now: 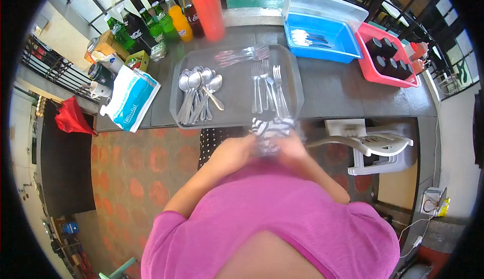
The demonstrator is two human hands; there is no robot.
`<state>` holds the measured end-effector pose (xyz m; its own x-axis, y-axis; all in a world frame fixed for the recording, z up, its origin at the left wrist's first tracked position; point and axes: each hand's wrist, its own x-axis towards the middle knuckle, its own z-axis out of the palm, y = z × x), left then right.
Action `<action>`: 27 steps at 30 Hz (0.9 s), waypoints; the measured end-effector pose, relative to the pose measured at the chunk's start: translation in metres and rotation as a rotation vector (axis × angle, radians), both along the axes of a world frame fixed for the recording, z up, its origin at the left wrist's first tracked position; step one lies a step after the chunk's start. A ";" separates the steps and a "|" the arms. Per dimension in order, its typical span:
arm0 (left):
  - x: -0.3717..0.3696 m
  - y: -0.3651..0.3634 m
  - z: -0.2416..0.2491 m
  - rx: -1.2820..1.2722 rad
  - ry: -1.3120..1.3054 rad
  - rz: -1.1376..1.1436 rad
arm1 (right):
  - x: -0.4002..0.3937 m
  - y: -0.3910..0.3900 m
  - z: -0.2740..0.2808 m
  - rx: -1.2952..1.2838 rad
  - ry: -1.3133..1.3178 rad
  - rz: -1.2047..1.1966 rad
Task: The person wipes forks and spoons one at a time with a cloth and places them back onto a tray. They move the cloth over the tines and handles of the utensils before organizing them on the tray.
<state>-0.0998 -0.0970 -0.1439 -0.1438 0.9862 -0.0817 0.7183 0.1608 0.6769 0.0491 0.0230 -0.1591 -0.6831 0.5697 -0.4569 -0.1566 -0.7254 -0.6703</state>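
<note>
Here the left hand and right hand have fingers clamped on a black-and-white striped cloth.

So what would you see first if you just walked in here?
Probably the gray tray in the middle of the counter, with spoons piled on its left and forks on its right. Just below it, both hands, left hand and right hand, hold a striped cloth. A tall orange cup stack and soda bottles stand behind.
</note>
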 end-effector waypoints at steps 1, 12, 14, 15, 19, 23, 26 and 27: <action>0.000 0.000 0.000 0.011 0.008 -0.013 | 0.000 0.000 0.001 0.018 -0.049 0.006; -0.006 -0.002 0.011 0.016 0.073 -0.079 | 0.000 0.011 0.022 0.083 -0.160 0.017; -0.005 -0.003 0.002 0.112 0.009 -0.053 | 0.004 0.020 -0.013 0.004 0.084 0.029; -0.007 -0.004 0.001 0.110 0.007 -0.054 | 0.005 0.023 -0.020 0.027 0.107 0.044; -0.013 -0.001 -0.003 0.171 -0.251 -0.082 | 0.003 0.040 -0.036 -0.181 0.306 -0.015; -0.013 0.002 -0.006 0.154 -0.679 0.074 | 0.003 0.059 -0.043 -0.120 0.396 0.052; -0.001 0.014 0.008 -0.009 -0.779 0.358 | -0.006 0.042 -0.030 -0.069 0.295 0.019; 0.004 0.020 0.005 0.033 -0.838 0.416 | -0.005 0.036 -0.029 -0.106 0.377 0.091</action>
